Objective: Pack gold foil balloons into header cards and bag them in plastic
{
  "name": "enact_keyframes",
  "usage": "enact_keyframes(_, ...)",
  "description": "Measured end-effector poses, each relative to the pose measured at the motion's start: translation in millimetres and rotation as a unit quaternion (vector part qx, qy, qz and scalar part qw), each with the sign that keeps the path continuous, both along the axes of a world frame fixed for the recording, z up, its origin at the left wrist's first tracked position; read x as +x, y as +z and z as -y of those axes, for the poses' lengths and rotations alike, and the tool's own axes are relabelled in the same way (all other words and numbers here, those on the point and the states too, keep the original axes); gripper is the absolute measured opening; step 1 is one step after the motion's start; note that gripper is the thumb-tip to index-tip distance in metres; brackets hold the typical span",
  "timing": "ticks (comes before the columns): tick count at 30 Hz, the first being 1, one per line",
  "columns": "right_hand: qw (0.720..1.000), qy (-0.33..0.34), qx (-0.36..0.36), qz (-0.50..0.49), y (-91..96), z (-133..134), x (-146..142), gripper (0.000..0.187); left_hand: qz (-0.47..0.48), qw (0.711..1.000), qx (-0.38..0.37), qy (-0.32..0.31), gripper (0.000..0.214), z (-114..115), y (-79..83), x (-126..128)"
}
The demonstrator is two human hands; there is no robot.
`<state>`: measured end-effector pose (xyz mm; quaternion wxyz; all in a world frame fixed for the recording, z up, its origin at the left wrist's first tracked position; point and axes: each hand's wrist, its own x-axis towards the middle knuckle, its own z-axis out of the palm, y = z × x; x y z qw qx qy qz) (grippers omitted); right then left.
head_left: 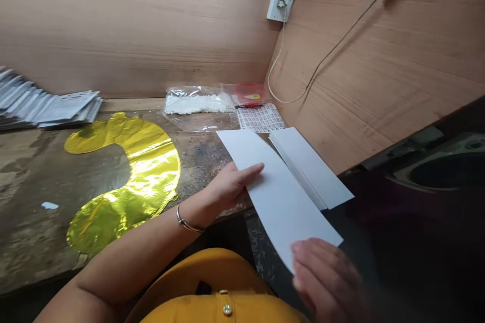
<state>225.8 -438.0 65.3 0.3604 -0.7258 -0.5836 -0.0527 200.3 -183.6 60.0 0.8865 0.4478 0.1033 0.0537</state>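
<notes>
A corner of pinkish wood-veneer partition (132, 25) rises behind a worn, stained workbench (34, 181), with a white wall socket (281, 2) and its cable on the far right. A large gold foil balloon (151, 171), lying flat and curved, takes up the left of the bench, and a fanned stack of printed sheets (49, 106) sits beyond it at the far left. Further along the far edge are a clear plastic bag of white filling (197, 103), a red round lid (249, 95) and a sheet of small labels (260, 117). A long white sheet (284, 197) lies angled across the bench's near right edge, beside a folded white sheet (308, 161). The left hand (227, 186), wearing a metal bangle (185, 219), rests flat and unclenched on the long sheet. The blurred right hand (326, 277) is at that sheet's near corner, and whether it grips the sheet cannot be told.
</notes>
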Motion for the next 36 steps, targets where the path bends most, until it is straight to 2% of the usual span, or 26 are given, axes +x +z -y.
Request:
enact_keyframes(1,0.999,0.039,-0.002,0.024,1.0,-8.1,-7.3,0.04,0.005,0.999,0.007,0.046,0.062,-6.0,-3.3,-5.9)
enact_keyframes(2,0.998,0.044,0.003,0.049,2.7,-16.1,-10.3,0.043,0.005,0.997,0.017,0.08,0.059,-12.1,-8.2,-12.4)
enact_keyframes(3,0.998,0.018,0.01,0.055,4.7,-23.9,-8.9,0.046,0.003,0.995,0.029,0.095,0.057,-17.3,-13.9,-19.0)
enact_keyframes(5,0.994,-0.099,0.021,-0.034,8.1,-40.0,5.5,0.051,-0.01,0.995,0.058,0.075,0.053,-22.5,-24.2,-31.6)
enact_keyframes(6,0.982,-0.157,0.023,-0.107,8.9,-48.6,16.5,0.053,-0.017,0.996,0.072,0.051,0.052,-22.3,-28.0,-36.8)
enact_keyframes(7,0.966,-0.183,0.02,-0.181,8.6,-57.8,28.1,0.055,-0.022,0.996,0.084,0.028,0.051,-20.6,-30.6,-41.2)
enact_keyframes(10,0.903,-0.083,-0.071,-0.417,1.9,-84.5,54.5,0.049,-0.026,0.994,0.102,-0.009,0.049,-13.9,-31.7,-50.0)
enact_keyframes(12,0.858,-0.06,-0.07,-0.505,-4.9,-96.9,59.6,0.043,-0.033,0.994,0.109,-0.004,0.048,-13.9,-29.0,-54.4)
enact_keyframes(13,0.846,-0.069,-0.055,-0.526,-8.1,-100.7,59.1,0.04,-0.04,0.992,0.116,-0.003,0.047,-15.5,-27.4,-56.7)
enact_keyframes(16,0.833,-0.081,-0.039,-0.546,-14.3,-103.6,54.6,0.035,-0.065,0.987,0.146,-0.006,0.045,-23.3,-24.0,-63.4)
enact_keyframes(20,0.829,-0.031,-0.07,-0.554,-16.9,-102.0,57.5,0.035,-0.092,0.982,0.161,0.02,0.046,-28.2,-25.7,-68.7)
enact_keyframes(23,0.827,-0.016,-0.072,-0.557,-18.9,-102.5,61.0,0.033,-0.075,0.989,0.128,0.011,0.048,-26.8,-29.3,-70.3)
enact_keyframes(26,0.823,-0.009,-0.044,-0.566,-21.3,-102.8,58.8,0.028,-0.049,0.995,0.083,-0.008,0.049,-23.6,-32.6,-70.6)
enact_keyframes(30,0.801,0.007,-0.027,-0.598,-19.8,-100.1,55.4,0.022,-0.045,0.995,0.081,0.022,0.038,-20.8,-34.2,-68.6)
enact_keyframes(32,0.797,0.018,-0.04,-0.602,-16.5,-98.2,58.6,0.014,-0.042,0.993,0.11,0.033,0.033,-21.2,-33.0,-67.8)
enact_keyframes(33,0.799,0.02,-0.043,-0.599,-14.6,-97.7,61.6,0.016,-0.037,0.989,0.14,0.043,0.029,-21.6,-32.2,-67.8)
enact_keyframes(36,0.812,-0.013,-0.02,-0.583,-10.3,-99.5,71.6,0.02,0.006,0.949,0.297,0.102,0.014,-21.8,-31.1,-68.8)
